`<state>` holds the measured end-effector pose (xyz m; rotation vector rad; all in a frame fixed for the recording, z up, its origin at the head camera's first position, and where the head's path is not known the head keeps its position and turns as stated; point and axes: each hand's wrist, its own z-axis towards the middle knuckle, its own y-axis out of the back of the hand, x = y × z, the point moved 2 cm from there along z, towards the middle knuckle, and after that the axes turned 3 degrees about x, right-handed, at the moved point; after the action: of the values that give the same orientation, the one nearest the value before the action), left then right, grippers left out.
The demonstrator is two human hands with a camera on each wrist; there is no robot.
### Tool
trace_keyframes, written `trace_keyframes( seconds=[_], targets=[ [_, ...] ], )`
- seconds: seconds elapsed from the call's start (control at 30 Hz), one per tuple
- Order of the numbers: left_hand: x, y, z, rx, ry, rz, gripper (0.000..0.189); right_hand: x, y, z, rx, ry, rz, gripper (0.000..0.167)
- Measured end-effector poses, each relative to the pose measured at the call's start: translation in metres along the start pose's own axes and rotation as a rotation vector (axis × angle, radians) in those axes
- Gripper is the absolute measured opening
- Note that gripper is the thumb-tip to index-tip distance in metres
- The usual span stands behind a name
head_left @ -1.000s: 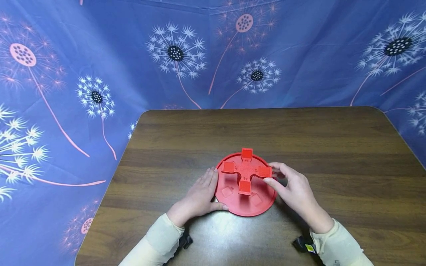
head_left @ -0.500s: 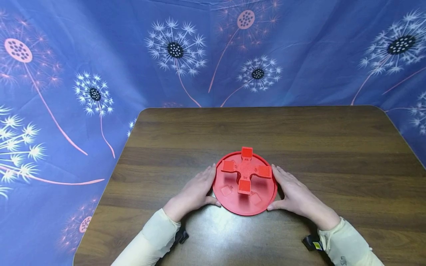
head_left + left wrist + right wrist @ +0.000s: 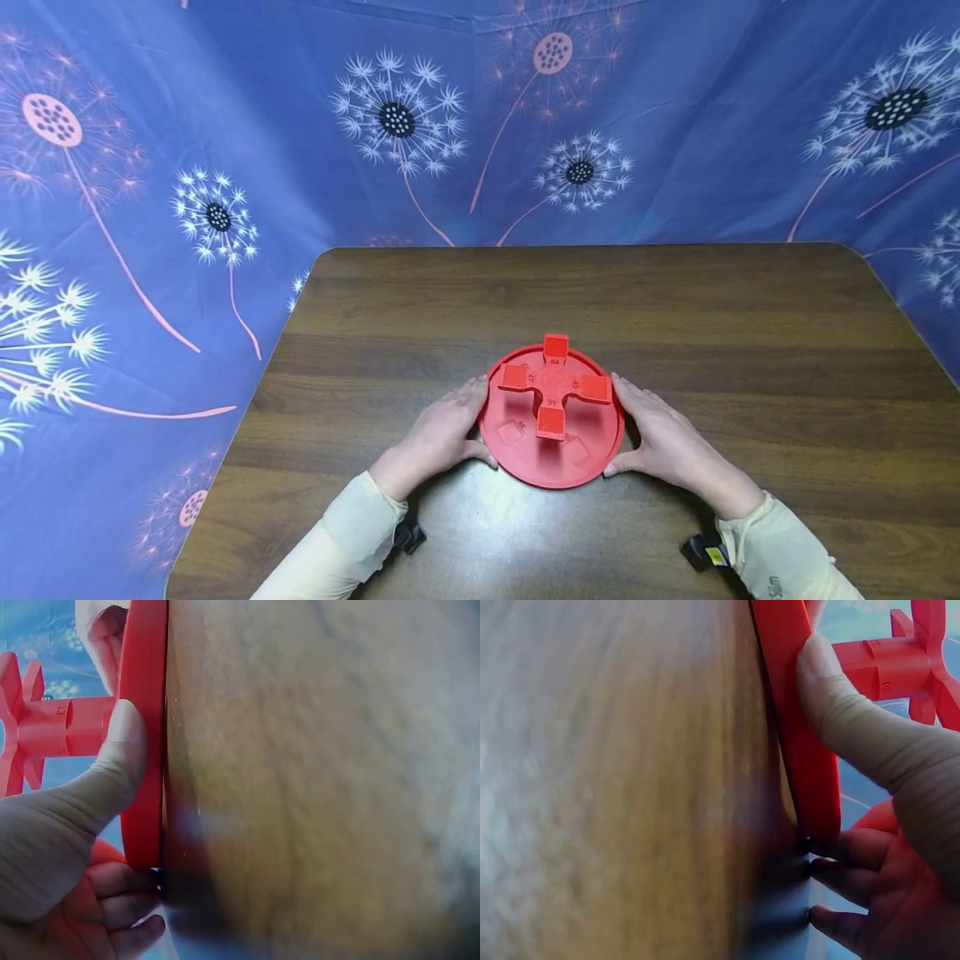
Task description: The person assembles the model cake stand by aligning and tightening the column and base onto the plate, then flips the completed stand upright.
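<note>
A round red plastic base (image 3: 551, 468) with a raised rim lies on the table. From its middle rises a short post (image 3: 86, 727), topped by a red four-armed cross piece (image 3: 553, 385) with numbers on its arms. My left hand (image 3: 438, 429) holds the base's left edge, thumb toward the front and fingers along the side. On the right edge my right hand (image 3: 671, 442) does the same. Both wrist views show a thumb pressed on the rim, the left thumb (image 3: 120, 750) and the right thumb (image 3: 847, 705), with the other fingers bent against the edge.
The brown wooden table (image 3: 750, 333) has rounded far corners. Behind it and to the left hangs a blue cloth (image 3: 697, 100) with a dandelion print. Black wrist devices sit under both cuffs, one of them the right wrist device (image 3: 703, 552).
My right hand has left the right arm of the cross piece and come down to the base's right edge. My left hand has shifted slightly outward along the rim.
</note>
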<state>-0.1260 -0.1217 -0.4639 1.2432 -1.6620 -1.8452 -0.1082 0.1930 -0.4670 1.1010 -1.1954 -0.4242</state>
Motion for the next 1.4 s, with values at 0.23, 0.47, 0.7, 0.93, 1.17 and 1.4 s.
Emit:
trace_keyframes(
  seconds=[0.23,0.47,0.7,0.93,1.17,1.4],
  targets=[
    [0.007,0.009,-0.005,-0.044,0.014,-0.234,0.110,-0.004,0.004,-0.008,-0.071,0.000,0.170,0.119],
    [0.003,0.015,-0.013,-0.150,0.046,-0.411,0.090,0.000,0.014,-0.012,-0.234,0.123,0.590,0.081],
    [-0.005,0.014,-0.014,-0.287,-0.004,-0.793,0.069,0.014,0.020,-0.012,-0.427,0.165,0.866,0.049],
    [-0.010,0.016,-0.016,-0.616,-0.118,-0.743,0.052,0.034,0.023,-0.015,-0.580,0.046,0.893,0.033],
    [-0.013,0.023,-0.014,-0.912,-0.145,-0.534,0.051,0.045,0.022,-0.020,-0.653,0.049,0.576,0.035],
    [-0.020,0.029,-0.013,-1.026,-0.069,-0.499,0.045,0.047,0.019,-0.022,-0.760,0.173,0.393,0.050]
  ],
)
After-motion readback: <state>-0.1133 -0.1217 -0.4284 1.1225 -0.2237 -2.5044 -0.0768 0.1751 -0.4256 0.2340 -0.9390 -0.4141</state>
